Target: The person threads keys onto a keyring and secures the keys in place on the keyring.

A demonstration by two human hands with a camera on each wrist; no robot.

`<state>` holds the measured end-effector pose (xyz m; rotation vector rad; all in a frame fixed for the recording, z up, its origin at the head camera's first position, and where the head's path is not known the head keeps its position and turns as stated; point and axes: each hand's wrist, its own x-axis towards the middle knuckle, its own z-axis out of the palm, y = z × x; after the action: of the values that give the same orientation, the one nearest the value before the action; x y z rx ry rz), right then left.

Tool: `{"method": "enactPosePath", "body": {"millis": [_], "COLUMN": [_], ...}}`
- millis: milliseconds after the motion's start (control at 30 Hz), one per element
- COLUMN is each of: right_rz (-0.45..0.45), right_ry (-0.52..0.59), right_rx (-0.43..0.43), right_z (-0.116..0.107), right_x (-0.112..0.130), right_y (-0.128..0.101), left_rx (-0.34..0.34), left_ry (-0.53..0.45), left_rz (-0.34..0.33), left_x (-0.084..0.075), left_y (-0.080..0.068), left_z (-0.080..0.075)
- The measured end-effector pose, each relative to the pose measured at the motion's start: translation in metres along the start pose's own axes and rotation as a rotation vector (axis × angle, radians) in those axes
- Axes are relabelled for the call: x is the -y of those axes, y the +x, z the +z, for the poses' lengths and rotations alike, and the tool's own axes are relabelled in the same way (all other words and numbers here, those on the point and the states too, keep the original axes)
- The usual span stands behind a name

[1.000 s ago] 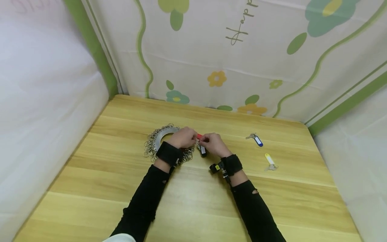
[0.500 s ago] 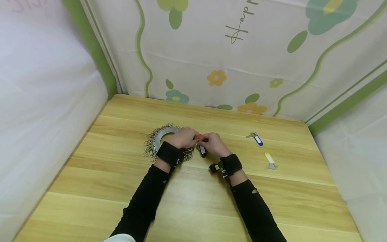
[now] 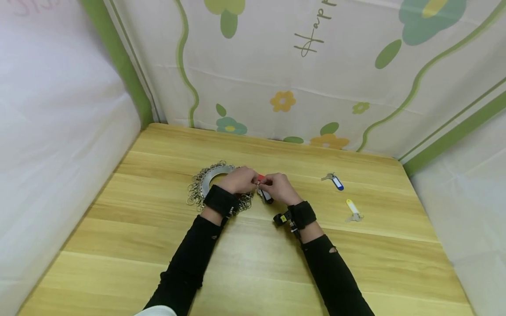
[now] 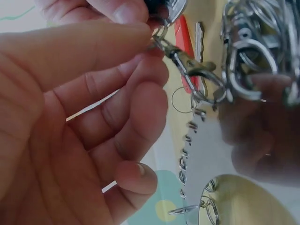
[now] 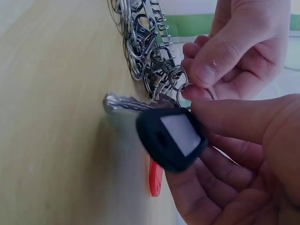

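Head view: both hands meet mid-desk beside the metal ring disc (image 3: 211, 175); left wrist: left hand (image 4: 79, 126) pinches a snap clip (image 4: 187, 63); right wrist: right hand (image 5: 243, 154) pinches the black key tag (image 5: 171, 138).

Wooden table (image 3: 253, 272) — floral wall cloth (image 3: 300, 79)
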<state>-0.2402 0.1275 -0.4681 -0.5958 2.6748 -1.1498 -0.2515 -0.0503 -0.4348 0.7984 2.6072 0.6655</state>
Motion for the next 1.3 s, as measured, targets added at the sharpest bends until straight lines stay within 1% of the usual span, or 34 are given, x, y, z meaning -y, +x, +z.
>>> {"method": "enactPosePath", "body": {"millis": [167, 333, 533, 800, 867, 967, 1100, 1200, 1300], "right_rz": [0.043, 0.031, -0.019, -0.038, -0.036, -0.027, -0.022, -0.024, -0.026], "right_ry": [-0.006, -0.011, -0.019, -0.013, -0.006, 0.001, 0.0, -0.008, -0.008], "right_rx": [0.006, 0.002, 0.005, 0.034, 0.041, 0.048, 0.049, 0.05, 0.05], "right_z": [0.0004, -0.0002, -0.001, -0.0004, -0.0005, -0.0007, -0.0006, -0.0001, 0.0004], "right_x": [0.0012, 0.0021, 0.0045, 0.0022, 0.0019, 0.0026, 0.004, 0.0036, 0.0025], "right_y": [0.0004, 0.0003, -0.0007, -0.0011, -0.0013, -0.0014, -0.0008, -0.0002, 0.0001], "left_rx": [0.005, 0.001, 0.003, 0.003, 0.006, 0.017, 0.048, 0.075, 0.097], "left_ry": [-0.043, -0.056, -0.005, 0.034, 0.012, -0.049, -0.113, -0.121, -0.115], "left_rz": [0.001, 0.009, 0.007, 0.004, 0.004, 0.005, 0.029, 0.053, 0.047], "left_x": [0.0015, -0.001, -0.0036, -0.0042, -0.0034, -0.003, -0.002, -0.001, -0.0006], "left_y": [-0.002, -0.0027, -0.003, -0.0013, -0.0014, -0.0031, -0.004, -0.0039, -0.0036], "left_z": [-0.0008, -0.0032, -0.0046, -0.0023, -0.0021, -0.0035, -0.0047, -0.0045, -0.0042]}}
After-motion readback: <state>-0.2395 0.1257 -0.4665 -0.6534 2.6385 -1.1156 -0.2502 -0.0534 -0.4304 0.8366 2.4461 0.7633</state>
